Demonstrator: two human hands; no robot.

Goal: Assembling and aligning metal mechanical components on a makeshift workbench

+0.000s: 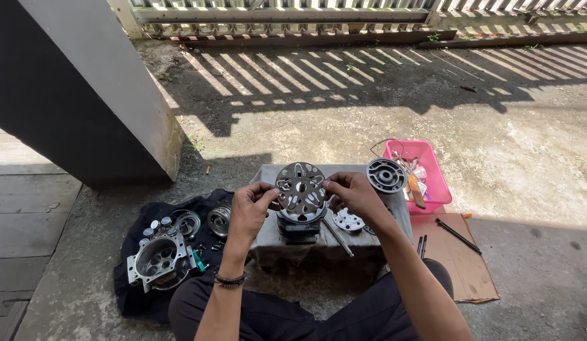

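Both hands hold one round perforated metal plate [300, 187], tilted up so its face shows to the camera. The left hand [251, 208] pinches the plate's left rim, thumb and forefinger closed on the edge, the other fingers curled behind. The right hand [353, 194] grips the right rim the same way, fingertips shut on the metal.

Directly beneath the fingers, under the plate, stands one dark cylindrical housing [298, 224] on a low block draped with grey cloth [319, 246]. Just below the right hand's fingers lies one smaller round plate [348, 220] flat on the cloth, and one long metal rod [338, 237] slants beside it. Just beyond the right knuckles sits one round ribbed cover [386, 175], and past that one pink plastic basket [426, 173] with small tools inside; their count cannot be told.

Left of the left hand's fingers, on a black cloth [139, 287], lie two round ring-shaped parts [219, 219], one large cast housing with several bores [160, 260], and a cluster of small cylindrical pieces [156, 227], too small to count surely. Right of the right forearm, one sheet of brown cardboard [464, 265] carries three slim dark rods [457, 236].
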